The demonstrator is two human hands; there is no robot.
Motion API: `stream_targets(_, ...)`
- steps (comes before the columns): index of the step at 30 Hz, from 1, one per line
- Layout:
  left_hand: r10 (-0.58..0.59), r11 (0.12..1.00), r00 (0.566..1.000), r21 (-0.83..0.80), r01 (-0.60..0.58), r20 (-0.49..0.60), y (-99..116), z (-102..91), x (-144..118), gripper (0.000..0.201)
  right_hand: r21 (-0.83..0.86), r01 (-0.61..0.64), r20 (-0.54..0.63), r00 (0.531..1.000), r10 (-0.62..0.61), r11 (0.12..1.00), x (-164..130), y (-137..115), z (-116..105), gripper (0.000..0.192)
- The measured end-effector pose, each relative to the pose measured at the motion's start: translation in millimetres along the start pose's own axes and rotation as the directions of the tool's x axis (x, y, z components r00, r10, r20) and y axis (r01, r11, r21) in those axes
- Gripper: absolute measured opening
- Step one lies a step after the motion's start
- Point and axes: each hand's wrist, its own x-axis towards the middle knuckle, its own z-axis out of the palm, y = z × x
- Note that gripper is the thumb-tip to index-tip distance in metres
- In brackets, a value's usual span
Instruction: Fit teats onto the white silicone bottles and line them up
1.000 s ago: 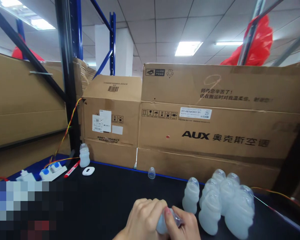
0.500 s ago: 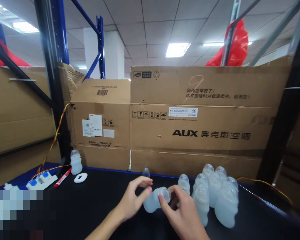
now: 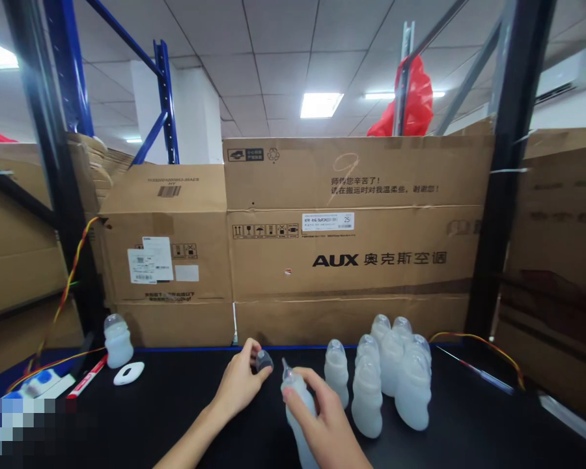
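My right hand (image 3: 322,423) grips a translucent white baby bottle (image 3: 297,397) upright over the black table (image 3: 185,410), its nipple uncovered at the top. My left hand (image 3: 237,384) pinches a small clear cap (image 3: 264,360) between thumb and fingers, just left of the bottle's top. To the right of my hands stands a cluster of several capped bottles (image 3: 385,378) of the same kind.
A lone capped bottle (image 3: 117,340) stands at the far left beside a white oval device (image 3: 128,373), a red marker (image 3: 86,378) and a white power strip (image 3: 39,384). Cardboard boxes (image 3: 351,260) wall off the table's back. Black rack posts (image 3: 501,195) stand at both sides.
My left hand reached to the table's back and picked up the loose clear cap. My right hand turned the bottle from lying tilted to upright. The view shifted right.
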Motion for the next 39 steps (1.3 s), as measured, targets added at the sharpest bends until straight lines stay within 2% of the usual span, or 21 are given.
stream_targets(2, -0.035, 0.984, 0.998, -0.170, 0.044, 0.057, 4.5, -6.7, -14.6, 0.044, -0.126, 0.002, 0.035, 0.999, 0.003, 0.992, -0.4, 4.8, -0.6, 0.037)
stream_targets(5, -0.059, 0.925, 0.991, -0.366, 0.101, 0.124, 17.1, -16.4, -38.6, 0.058, -0.269, -0.026, 0.064, 0.997, 0.045, 0.963, -1.9, 11.1, 0.0, 0.045)
stream_targets(10, 0.027, 0.852, 0.970, -0.514, 0.103, 0.240, 37.5, -21.5, -64.2, 0.051, -0.353, -0.031, 0.117, 0.990, 0.077, 0.935, -6.2, 13.6, 1.7, 0.055)
stream_targets(13, 0.104, 0.837, 0.952, -0.542, 0.072, 0.288, 38.1, -17.2, -68.3, 0.046, -0.323, 0.000, 0.123, 0.992, 0.042, 0.946, -8.0, 15.4, 3.5, 0.066)
stream_targets(18, 0.141, 0.827, 0.949, -0.561, 0.044, 0.282, 29.0, -6.0, -70.9, 0.047, -0.217, -0.020, 0.036, 0.999, 0.028, 0.976, -7.0, 19.8, 7.2, 0.076)
stream_targets(24, 0.137, 0.858, 0.958, -0.514, 0.012, 0.251, 28.5, -1.9, -75.7, 0.057, 0.035, -0.123, 0.018, 0.992, 0.123, 0.992, -4.2, 29.8, 10.7, 0.094)
stream_targets(27, 0.170, 0.893, 0.956, -0.447, -0.047, 0.238, 29.7, -2.7, -77.5, 0.060, 0.208, -0.195, 0.015, 0.980, 0.196, 0.958, -4.8, 35.2, 14.8, 0.097)
stream_targets(29, 0.181, 0.889, 0.946, -0.457, -0.040, 0.269, 29.9, 0.2, -79.6, 0.061, 0.359, -0.234, 0.075, 0.972, 0.223, 0.903, -5.1, 35.8, 17.2, 0.097)
stream_targets(32, 0.203, 0.854, 0.928, -0.520, -0.012, 0.312, 28.5, 10.9, -83.8, 0.062, 0.523, -0.224, 0.132, 0.974, 0.182, 0.822, -4.1, 33.9, 17.3, 0.091)
stream_targets(36, 0.221, 0.876, 0.959, -0.469, -0.116, 0.176, 27.7, 22.1, -86.2, 0.055, 0.470, -0.137, 0.118, 0.989, 0.092, 0.872, -2.9, 35.7, 12.8, 0.080)
stream_targets(39, 0.216, 0.907, 0.962, -0.399, -0.135, 0.166, 33.9, 18.0, -84.9, 0.052, 0.313, -0.064, 0.037, 0.998, 0.055, 0.948, -5.7, 38.6, 10.9, 0.073)
